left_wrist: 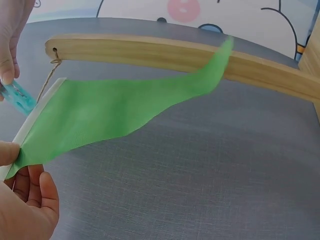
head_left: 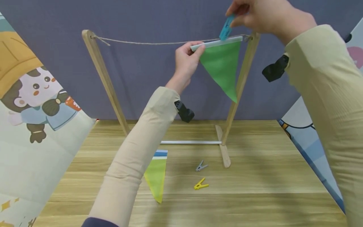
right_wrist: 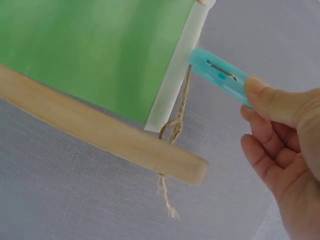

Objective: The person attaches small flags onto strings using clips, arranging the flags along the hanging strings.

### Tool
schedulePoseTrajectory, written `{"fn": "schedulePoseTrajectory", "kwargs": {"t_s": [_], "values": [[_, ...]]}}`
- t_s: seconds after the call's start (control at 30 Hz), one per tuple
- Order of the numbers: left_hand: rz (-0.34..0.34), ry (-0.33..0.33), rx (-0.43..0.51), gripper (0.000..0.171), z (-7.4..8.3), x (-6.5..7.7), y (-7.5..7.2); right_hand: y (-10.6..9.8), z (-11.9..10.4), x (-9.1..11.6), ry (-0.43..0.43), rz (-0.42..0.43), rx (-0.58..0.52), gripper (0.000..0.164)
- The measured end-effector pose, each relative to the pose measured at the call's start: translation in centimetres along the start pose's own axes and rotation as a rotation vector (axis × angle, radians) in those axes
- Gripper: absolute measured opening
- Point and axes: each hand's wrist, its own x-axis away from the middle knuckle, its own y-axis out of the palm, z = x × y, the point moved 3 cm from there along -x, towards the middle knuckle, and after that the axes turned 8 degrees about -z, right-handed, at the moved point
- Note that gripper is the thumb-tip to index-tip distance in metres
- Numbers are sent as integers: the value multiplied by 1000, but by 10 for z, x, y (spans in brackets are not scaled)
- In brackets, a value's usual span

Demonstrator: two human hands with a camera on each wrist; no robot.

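Observation:
My left hand (head_left: 187,61) pinches the left end of the white top strip of a green triangular pennant (head_left: 222,63). The pennant's strip lies along the twine (head_left: 147,43) near the right post, and its point hangs down. In my right hand (head_left: 261,15) is a blue clothespin (head_left: 226,28), pinched between thumb and fingers. The right wrist view shows the clothespin's tip at the edge of the white strip, by the twine; whether it bites the strip cannot be told. A knot ties the twine to the right wooden post (right_wrist: 100,130).
A left wooden post (head_left: 105,78) carries the twine's other end. A white rod (head_left: 193,142) joins the stand near the tabletop. On the wooden table (head_left: 255,183) lie a yellow pennant (head_left: 157,176), partly behind my left forearm, a grey clothespin (head_left: 201,166) and a yellow clothespin (head_left: 201,183).

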Motion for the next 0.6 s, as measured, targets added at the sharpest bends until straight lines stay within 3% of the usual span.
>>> {"fn": "schedulePoseTrajectory", "kwargs": {"t_s": [0.23,0.47,0.6], "values": [[4,-8,5,14,-1,0,2,2,7,-1,47,-56,7,22],[8,-5,1,15,0,0,1,5,5,-4,-57,-45,23,21],[13,3,5,15,1,0,1,7,0,-6,-46,-69,26,22]]}}
